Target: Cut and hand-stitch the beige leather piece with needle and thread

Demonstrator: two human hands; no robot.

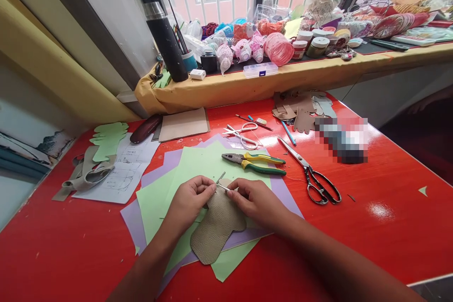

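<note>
Right fingers (235, 193) hold a slim tool (223, 188) over tan leather (218, 229), beside left fingers (208, 192).

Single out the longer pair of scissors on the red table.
The dark-handled scissors, to the right of the pliers; the other pair, beyond the pliers, is shorter and has white handles.

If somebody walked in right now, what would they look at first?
Probably the bright red table, spread across the lower part of the picture. Near its middle, the left hand and right hand are close together at the far end of a brownish leathery piece. Just beyond lie pliers with yellow-and-green handles.
</note>
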